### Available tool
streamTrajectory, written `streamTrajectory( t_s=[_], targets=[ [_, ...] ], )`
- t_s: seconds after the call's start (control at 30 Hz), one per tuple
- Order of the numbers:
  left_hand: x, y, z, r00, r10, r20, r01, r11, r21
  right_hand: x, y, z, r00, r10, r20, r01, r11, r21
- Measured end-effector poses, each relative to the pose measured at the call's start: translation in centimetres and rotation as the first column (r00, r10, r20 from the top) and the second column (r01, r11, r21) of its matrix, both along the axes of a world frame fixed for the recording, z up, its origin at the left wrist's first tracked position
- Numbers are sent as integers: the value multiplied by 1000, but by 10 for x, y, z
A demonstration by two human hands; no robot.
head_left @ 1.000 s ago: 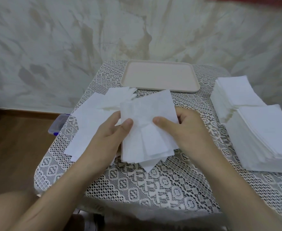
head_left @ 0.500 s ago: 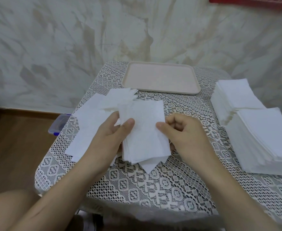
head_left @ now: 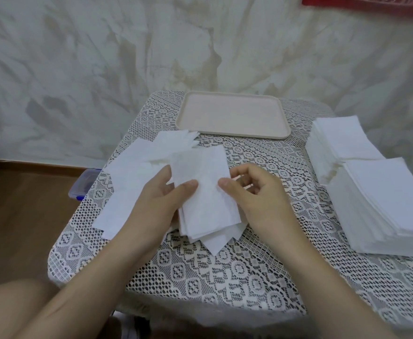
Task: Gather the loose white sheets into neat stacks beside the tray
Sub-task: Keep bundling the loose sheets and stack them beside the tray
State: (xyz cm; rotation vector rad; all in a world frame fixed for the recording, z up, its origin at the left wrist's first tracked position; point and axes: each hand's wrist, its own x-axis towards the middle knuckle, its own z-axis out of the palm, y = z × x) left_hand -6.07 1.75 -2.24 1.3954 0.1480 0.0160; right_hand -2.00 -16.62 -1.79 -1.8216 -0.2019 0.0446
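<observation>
squared up since a second ago, the bundle [head_left: 205,199] lies mid-table, nearer than the tray [head_left: 234,116]. two big stacks [head_left: 376,182] stand right, loose sheets [head_left: 129,182] left. left hand [head_left: 151,206] pinches the bundle; right hand [head_left: 256,199] curls empty beside it. with one-sided grip, thin sheets may fan out again.

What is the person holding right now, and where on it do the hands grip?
A small bundle of white rectangular paper sheets. The left hand grips its left edge, thumb on top; the right hand appears to pinch its right edge.
</observation>
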Motion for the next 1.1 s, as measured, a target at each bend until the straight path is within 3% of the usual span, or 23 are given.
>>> streamTrajectory(
  t_s=[0.07,0.17,0.27,0.37,0.47,0.57,0.63,0.77,0.87,0.93,1.03,1.1],
  targets=[
    [1,0,3,999,39,0,-39,997,-65,-1,-2,2,995,52,-89,-59,995,-80],
    [4,2,6,998,68,-10,-68,981,-181,-5,-4,6,946,226,-231,-244,969,-49],
    [8,12,7,996,85,40,-76,979,-188,-2,-4,8,965,195,-174,-192,981,34],
    [12,29,8,986,91,140,-89,996,-21,4,-5,11,993,117,-13,-114,985,127],
    [10,43,8,979,31,203,-81,968,240,4,1,9,991,124,59,-130,984,119],
    [9,45,-1,987,-33,159,-55,856,514,-3,12,-8,975,222,28,-219,972,-80],
    [10,41,-8,983,-44,178,-71,803,591,-6,16,-16,970,236,59,-219,954,-205],
    [9,41,-8,979,-2,203,-89,894,440,-6,16,-16,968,216,127,-198,970,-141],
    [8,42,-7,983,-13,186,-63,916,395,-5,17,-16,967,216,136,-179,954,-240],
    [8,42,-5,982,7,187,-67,947,315,-3,17,-13,972,187,140,-153,962,-225],
    [8,40,-6,988,22,152,-29,999,45,-3,16,-1,994,84,63,-87,995,42],
    [8,35,-8,990,62,130,-51,995,-85,-5,16,3,991,121,-58,-110,981,160]
  ],
)
